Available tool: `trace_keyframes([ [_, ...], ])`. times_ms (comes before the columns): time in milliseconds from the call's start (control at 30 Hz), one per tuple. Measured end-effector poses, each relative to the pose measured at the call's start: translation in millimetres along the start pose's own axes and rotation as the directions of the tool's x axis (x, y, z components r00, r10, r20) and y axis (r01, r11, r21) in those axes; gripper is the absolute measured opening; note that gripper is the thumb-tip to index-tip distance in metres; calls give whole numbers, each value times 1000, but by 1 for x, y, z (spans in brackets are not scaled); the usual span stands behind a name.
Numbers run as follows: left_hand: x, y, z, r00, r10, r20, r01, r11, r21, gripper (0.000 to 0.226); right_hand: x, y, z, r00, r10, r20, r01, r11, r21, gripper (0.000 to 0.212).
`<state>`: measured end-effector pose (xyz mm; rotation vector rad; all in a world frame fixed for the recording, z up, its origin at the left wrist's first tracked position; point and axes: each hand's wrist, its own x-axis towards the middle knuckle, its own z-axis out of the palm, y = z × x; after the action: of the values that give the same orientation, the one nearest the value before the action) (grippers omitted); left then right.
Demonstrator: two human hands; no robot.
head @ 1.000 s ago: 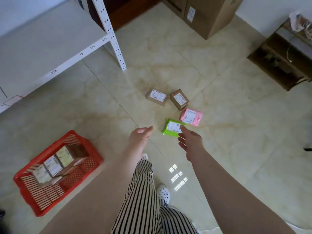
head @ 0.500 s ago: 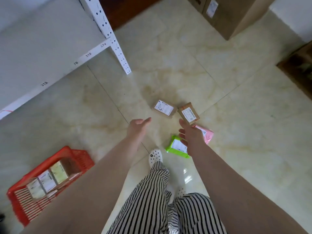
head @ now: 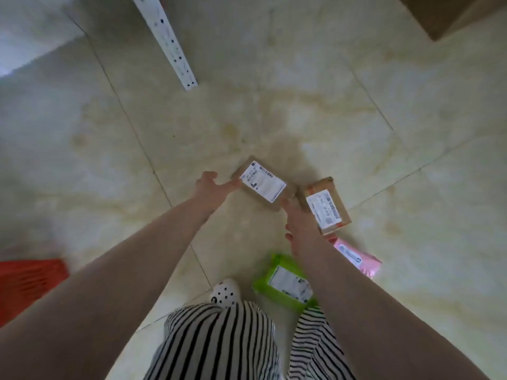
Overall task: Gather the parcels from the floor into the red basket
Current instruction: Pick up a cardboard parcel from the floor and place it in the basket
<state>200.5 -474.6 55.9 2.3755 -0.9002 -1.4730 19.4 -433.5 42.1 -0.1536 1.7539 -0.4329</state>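
Four parcels lie on the tiled floor. A brown box parcel (head: 263,185) with a white label sits between my hands. My left hand (head: 212,187) is spread, fingertips touching its left edge. My right hand (head: 299,223) reaches its near right corner, fingers apart. The box still rests on the floor. A second brown box parcel (head: 326,207) lies just right of my right hand. A pink bag parcel (head: 356,257) and a green bag parcel (head: 285,283) lie nearer my feet, partly hidden by my right arm. Only a corner of the red basket (head: 27,281) shows at the left edge.
A white perforated shelf post (head: 170,42) stands on the floor at the upper left. A large cardboard box (head: 439,15) is at the top right corner. My striped trousers and a dotted white shoe (head: 225,292) are at the bottom.
I have bent down and forward. Both hands moved from above the green and pink parcels to the two ends of the left brown box. The basket slid almost out of view.
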Motion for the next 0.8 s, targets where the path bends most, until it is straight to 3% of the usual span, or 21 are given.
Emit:
trace_keyframes([
  [233,143,-31,68,987,137,84,-148,979,143,82,156,23,35,998,-29,-58,27,999,-34,53],
  [367,172,-35,91,973,205,103,-221,961,169,62,183,23,52,997,-40,-65,40,999,-7,53],
  [500,141,-30,79,949,303,-91,-289,947,139,59,155,16,55,990,-110,-86,116,991,69,54],
  [633,76,-27,38,937,287,-198,-284,958,44,53,81,7,48,986,-152,-65,158,983,94,61],
  [733,16,-24,3,950,229,-214,-240,970,-28,46,15,1,36,983,-183,-17,184,978,99,53],
  [800,-29,-17,-20,950,211,-231,-223,974,-29,48,-28,-1,26,977,-214,-18,215,972,96,37],
])
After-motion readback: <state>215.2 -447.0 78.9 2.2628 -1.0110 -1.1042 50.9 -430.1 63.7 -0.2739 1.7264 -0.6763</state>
